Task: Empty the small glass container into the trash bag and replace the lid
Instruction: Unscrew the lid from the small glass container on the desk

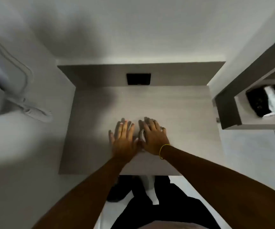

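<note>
Both of my hands lie palm down, side by side, on a small grey wood-grain table (183, 113). My left hand (125, 139) has its fingers spread and holds nothing. My right hand (153, 138) is also flat with its fingers apart and has a yellow band on the wrist. Between the two thumbs shows a small pale curved shape (141, 134); it is too blurred to tell what it is. I see no glass container, lid or trash bag clearly in this view.
A black square panel (138, 79) sits in the table's raised back board. To the right is an open shelf (227, 111) holding a black and white item (269, 100). A white object with a cord (9, 83) is at the left. Dark shoes (117, 192) stand below the table's front edge.
</note>
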Demonstrator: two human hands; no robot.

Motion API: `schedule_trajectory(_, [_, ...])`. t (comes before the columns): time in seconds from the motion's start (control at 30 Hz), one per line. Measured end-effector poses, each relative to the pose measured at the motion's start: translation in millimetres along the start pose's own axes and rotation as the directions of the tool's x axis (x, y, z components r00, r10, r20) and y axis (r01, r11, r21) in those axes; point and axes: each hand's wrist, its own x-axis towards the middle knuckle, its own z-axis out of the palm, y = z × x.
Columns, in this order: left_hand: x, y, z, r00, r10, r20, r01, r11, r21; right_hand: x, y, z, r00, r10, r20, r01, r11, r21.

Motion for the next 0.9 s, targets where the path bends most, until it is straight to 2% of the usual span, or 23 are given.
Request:
schedule_trajectory(0.1, [-13.2, -6.2, 36.7, 0.989, -0.029, 0.142, 0.029, 1.000, -0.002, 7.0, 11.0, 17.3, 0.999, 0.013, 0.037, -0.011, 0.999, -0.050])
schedule_trajectory(0.27, [-15.1, -11.0, 66.9, 0.996, -0.028, 0.087, 0.032, 0.998, -0.052, 13.1, 19.6, 18.6, 1.000, -0.014, 0.016, 0.016, 0.995, -0.095])
schedule_trajectory(0.7, [-15.9, -11.4, 81.4, 0.999, -0.032, -0.002, 0.032, 0.998, -0.052, 20.6, 18.5, -4.8, 0.985, 0.007, 0.170, 0.004, 0.998, -0.065])
schedule_trajectory(0.9, [-16.4, -13.1, 86.2, 0.999, -0.031, -0.023, 0.029, 0.998, -0.059, 17.0, 17.5, -3.6, 0.986, -0.001, 0.169, 0.009, 0.999, -0.047])
